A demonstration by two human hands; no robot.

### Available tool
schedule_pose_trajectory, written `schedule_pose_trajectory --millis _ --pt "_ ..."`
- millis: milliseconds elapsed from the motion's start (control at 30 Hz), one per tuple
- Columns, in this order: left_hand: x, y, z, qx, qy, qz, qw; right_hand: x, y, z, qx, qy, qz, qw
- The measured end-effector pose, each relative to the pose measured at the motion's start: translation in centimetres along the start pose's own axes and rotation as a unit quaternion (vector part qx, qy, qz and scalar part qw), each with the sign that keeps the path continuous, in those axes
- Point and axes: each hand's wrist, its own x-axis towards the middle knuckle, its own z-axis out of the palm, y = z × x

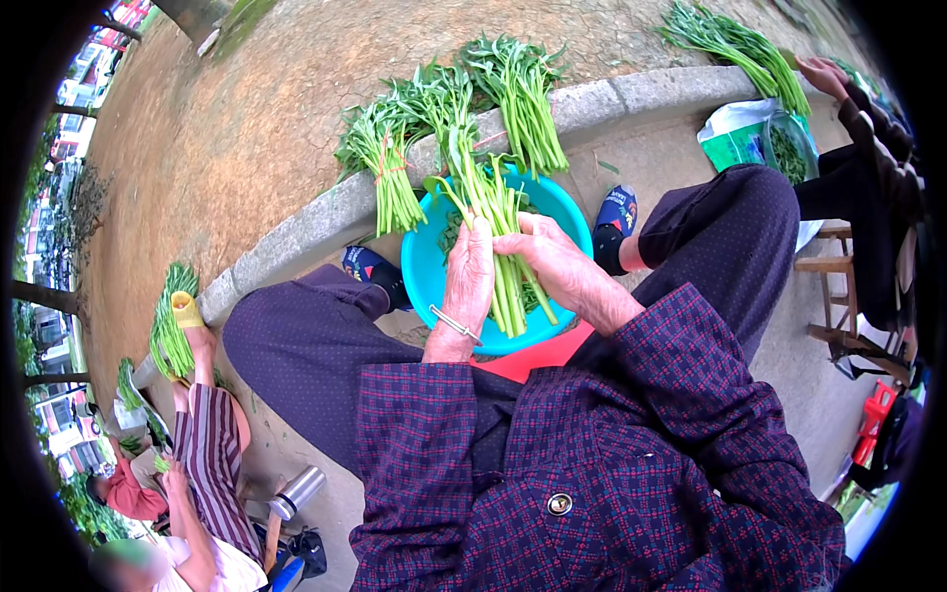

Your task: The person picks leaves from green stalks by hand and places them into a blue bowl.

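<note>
My left hand point(468, 274) and my right hand point(551, 259) hold a bunch of leafy green stalks point(510, 288) between them, leaves pointing away from me. My left wrist wears a metal bangle point(455, 325). Below the hands stands a turquoise plastic basin point(423, 285) with loose greens inside, partly hidden by the hands. Beyond it, a bunch tied with a reddish band point(393, 174) and another bunch of stalks point(529, 111) lie across the stone kerb point(588, 107). More leaves lie between them, behind the held bunch.
Green stalks point(740, 48) lie on the kerb at upper right, near a person's hands point(823, 76) and a clear bowl of greens point(788, 152). At left sit other people, with a stalk bundle point(172, 325) and a metal flask point(298, 492). A wooden stool point(825, 264) stands at right.
</note>
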Motion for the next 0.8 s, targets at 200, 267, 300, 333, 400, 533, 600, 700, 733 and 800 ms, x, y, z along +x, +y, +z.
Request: schedule_pose_trajectory --millis 200,267,300,333,400,533,600,700,733,800 --pt "-0.2 0.3 0.6 0.113 0.008 0.053 0.992 0.6 0.8 -0.7 0.051 -0.025 0.011 0.998" --pt "-0.1 0.2 0.4 0.196 0.017 0.107 0.975 0.7 0.9 -0.9 0.036 -0.038 0.003 0.999" --pt "-0.1 0.2 0.3 0.238 0.021 0.133 0.962 0.7 0.9 -0.8 0.036 -0.038 -0.006 0.999" --pt "0.0 0.1 0.1 0.253 0.019 0.153 0.955 0.7 0.8 -0.7 0.036 -0.038 -0.016 0.999" --pt "0.2 0.2 -0.2 0.283 0.014 0.193 0.939 0.8 0.9 -0.7 0.029 -0.038 -0.036 0.998" --pt "0.1 1.7 -0.6 0.347 -0.016 0.209 0.914 2.4 2.9 -2.6 -0.039 -0.069 -0.058 0.995" --pt "0.1 1.9 -1.0 0.358 -0.025 0.211 0.909 2.5 2.9 -2.8 -0.060 -0.091 -0.054 0.993" --pt "-0.2 2.6 -1.3 0.319 -0.053 0.154 0.934 1.1 1.0 -1.9 -0.044 -0.109 -0.026 0.993" --pt "-0.4 2.8 -1.4 0.297 -0.064 0.124 0.945 0.4 0.0 -1.4 -0.040 -0.113 -0.008 0.993" --pt "-0.2 2.6 -1.5 0.264 -0.071 0.117 0.955 0.2 -0.2 -1.0 -0.005 -0.108 0.010 0.994"
